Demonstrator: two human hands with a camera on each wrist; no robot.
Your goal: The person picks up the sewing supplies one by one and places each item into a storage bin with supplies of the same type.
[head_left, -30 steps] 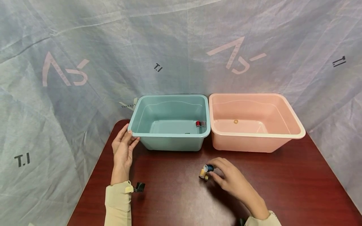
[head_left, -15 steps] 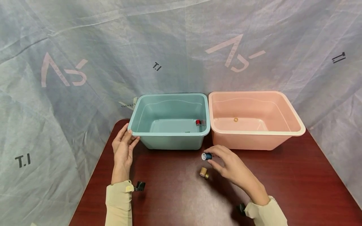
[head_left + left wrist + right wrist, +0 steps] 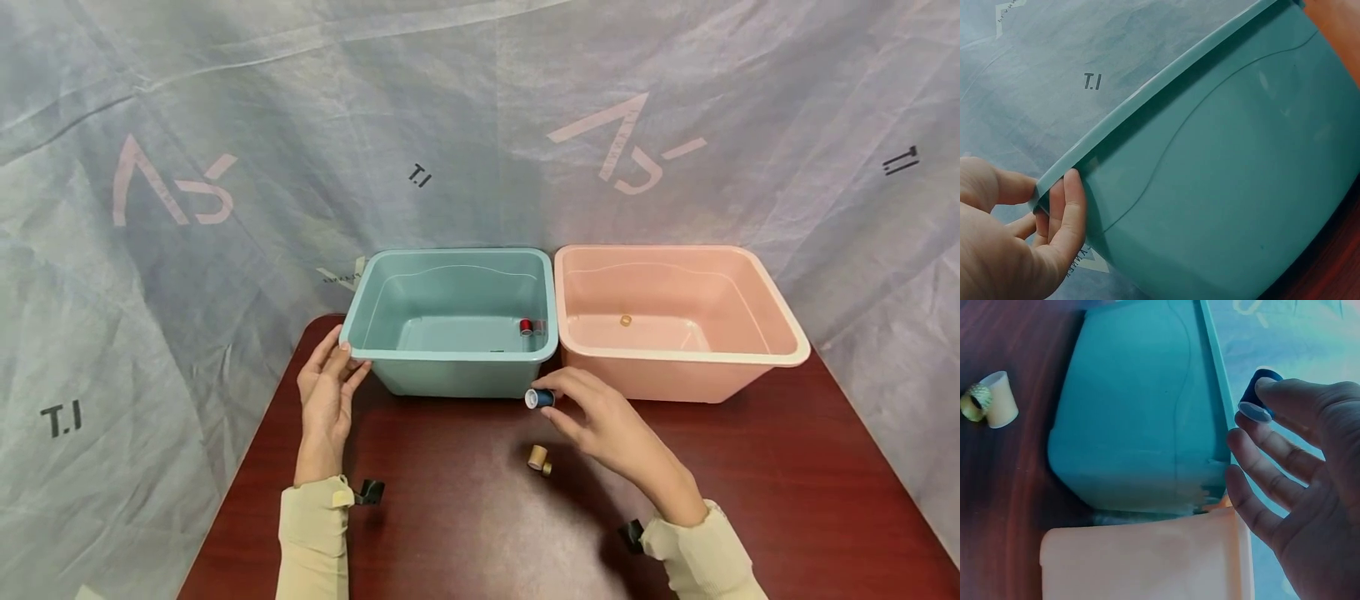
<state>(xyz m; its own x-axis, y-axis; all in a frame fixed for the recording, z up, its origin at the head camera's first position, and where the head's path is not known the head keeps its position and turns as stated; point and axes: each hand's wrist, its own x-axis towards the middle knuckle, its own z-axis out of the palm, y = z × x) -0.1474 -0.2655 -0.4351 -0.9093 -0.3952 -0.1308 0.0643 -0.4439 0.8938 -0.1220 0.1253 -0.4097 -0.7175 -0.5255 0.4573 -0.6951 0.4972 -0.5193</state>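
Observation:
My left hand [image 3: 326, 400] pinches the front left corner of the teal basin [image 3: 450, 375], thumb over the rim and fingertips beneath it in the left wrist view. Between thumb and fingertips, my right hand [image 3: 611, 425] holds a dark blue thread spool [image 3: 541, 398], its white end facing left. This spool is in the air, in front of the teal basin's right end. Below it on the table lie a tan thread spool [image 3: 537, 456] and a small gold ring [image 3: 976, 402], touching or nearly so. Inside the teal basin is a red thread spool [image 3: 526, 327].
To the right of the teal basin, close against it, stands a pink basin [image 3: 675, 379] with a small gold ring-like piece [image 3: 626, 320] inside. A grey cloth [image 3: 480, 125] hangs behind both. The dark red table [image 3: 450, 517] spreads in front.
My right hand has lifted the blue spool off the table beside the tan one and carried it forward and slightly left toward the teal basin. The left hand has stayed at the rim.

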